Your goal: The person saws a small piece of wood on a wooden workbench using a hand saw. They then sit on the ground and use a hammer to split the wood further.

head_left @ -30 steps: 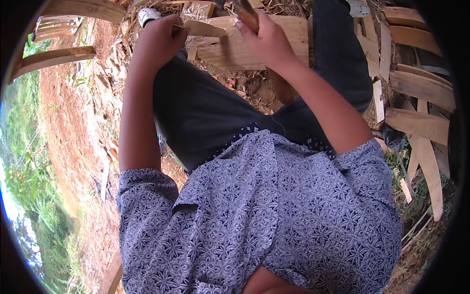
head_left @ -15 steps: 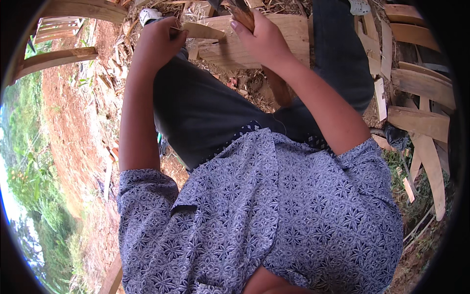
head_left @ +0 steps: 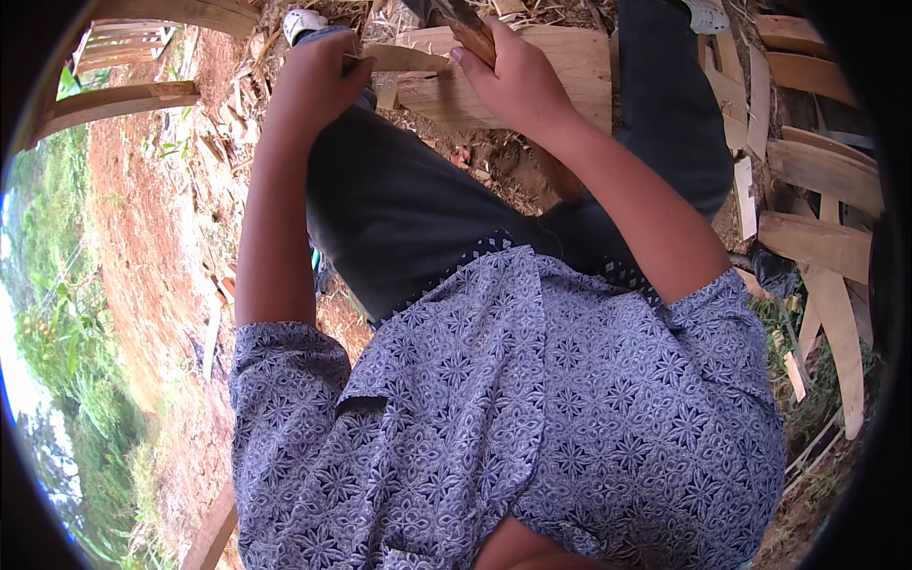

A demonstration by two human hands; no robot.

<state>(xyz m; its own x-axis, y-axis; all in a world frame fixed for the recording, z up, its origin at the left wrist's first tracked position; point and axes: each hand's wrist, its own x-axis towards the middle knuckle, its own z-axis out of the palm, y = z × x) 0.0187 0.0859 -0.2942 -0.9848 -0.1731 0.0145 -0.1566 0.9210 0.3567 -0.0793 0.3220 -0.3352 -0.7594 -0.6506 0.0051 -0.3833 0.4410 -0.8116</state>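
Note:
My left hand is closed around one end of a thin, curved strip of pale wood. The strip's other end reaches over a broad, flat wooden block on the ground between my legs. Above that block, my right hand grips a wooden-handled tool with a dark head. Much of the head is cut off by the upper edge of the picture, so its exact kind cannot be made out. Part of the handle is hidden behind my right hand and wrist; its lower end points toward my lap.
Curved wooden pieces are piled at the right, with a long pale one below them. At the upper left stand more curved boards. Wood chips litter the reddish soil. My dark-trousered legs flank the block.
The whole view has shifted slightly to the right. Both hands keep their grips, and the strip and the tool stay nearly in place over the block.

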